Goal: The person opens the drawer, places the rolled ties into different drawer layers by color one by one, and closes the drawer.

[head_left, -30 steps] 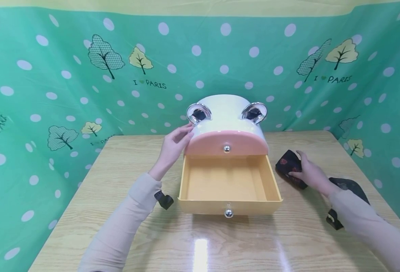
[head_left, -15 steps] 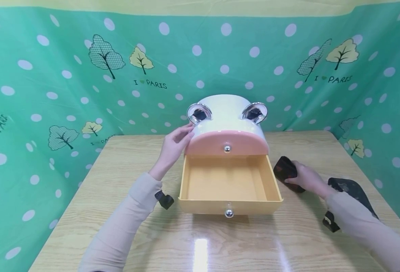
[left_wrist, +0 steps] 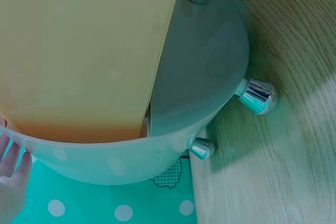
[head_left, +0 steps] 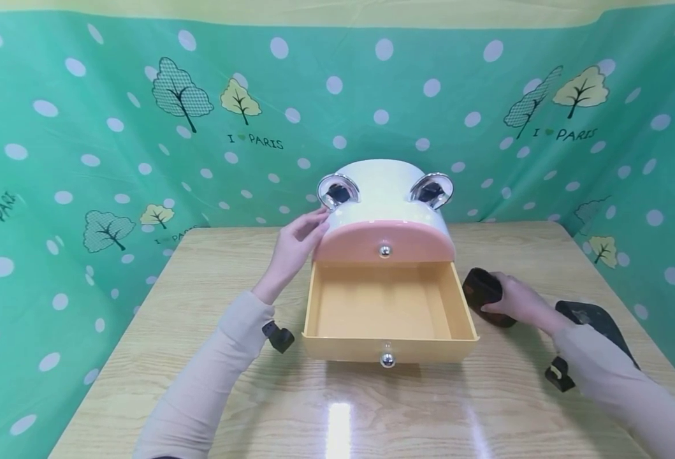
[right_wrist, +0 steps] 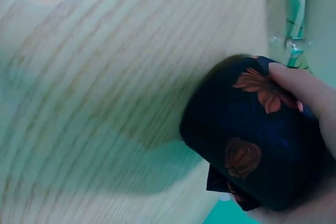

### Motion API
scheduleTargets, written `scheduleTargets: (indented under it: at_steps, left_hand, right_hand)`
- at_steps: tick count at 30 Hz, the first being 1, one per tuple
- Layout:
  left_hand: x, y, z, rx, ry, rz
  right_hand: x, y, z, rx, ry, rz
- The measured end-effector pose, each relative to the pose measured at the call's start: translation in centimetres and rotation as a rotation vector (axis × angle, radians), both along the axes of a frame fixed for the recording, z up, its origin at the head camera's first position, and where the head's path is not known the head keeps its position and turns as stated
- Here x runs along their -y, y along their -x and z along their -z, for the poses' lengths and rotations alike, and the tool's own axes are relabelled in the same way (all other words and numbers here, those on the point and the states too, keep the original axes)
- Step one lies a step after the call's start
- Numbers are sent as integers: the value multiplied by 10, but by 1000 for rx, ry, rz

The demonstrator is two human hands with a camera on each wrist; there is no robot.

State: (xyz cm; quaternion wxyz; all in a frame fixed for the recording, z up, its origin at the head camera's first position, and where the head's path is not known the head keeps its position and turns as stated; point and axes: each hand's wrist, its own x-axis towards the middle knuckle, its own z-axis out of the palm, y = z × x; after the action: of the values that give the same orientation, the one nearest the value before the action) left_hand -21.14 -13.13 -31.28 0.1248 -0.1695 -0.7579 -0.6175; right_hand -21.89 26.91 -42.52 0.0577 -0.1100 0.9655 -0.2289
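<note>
- The far cloth (head_left: 308, 57) is green with whitish dots, yellow and checked trees, black lettering.
- The cabinet (head_left: 383, 191) is glossy white; its upper front (head_left: 354, 243) is pink.
- The drawer (head_left: 380, 312) is plain pale orange-yellow.
- The near knob (head_left: 387, 361) is silver.
- The pouch (right_wrist: 252, 129) on the right is black with reddish-orange flowers.
- The tabletop (head_left: 159, 344) shows light brown wood grain.
- Both sleeves (head_left: 208, 376) are plain beige.

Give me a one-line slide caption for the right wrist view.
Right hand gripping a dark flower-patterned item, with wood-grain tabletop behind.
</note>
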Motion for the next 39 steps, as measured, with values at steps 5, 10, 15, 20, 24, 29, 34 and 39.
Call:
scheduleTargets:
  at_steps: [5,10,15,20,24,29,34,39]
  left_hand:
    - [0,1,1,11,-1,-3]
    - [0,1,0,8,-8,2]
    - [0,1,0,6,-9,7]
    - [0,1,0,5,-5,0]
    - [0,0,0,8,-6,0]
    - [0,0,0,7,-7,-1]
    - [1,1,0,2,-8,2]
    - [0,1,1,1,-4,-2]
  right_hand:
    - [-1,-1,-1,-3,10,8]
    - [-2,-3,3,-9,-2,-5]
    - [-2,-4,6,-39,0,-25]
    - [-2,-4,5,-36,-2,-11]
    - [-4,-4,2,-8,34,7]
    - [-10,-5,-5,32,126,10]
    - [-13,-8,-16,105,221,-4]
    - [-16,-14,-27,185,306,-1]
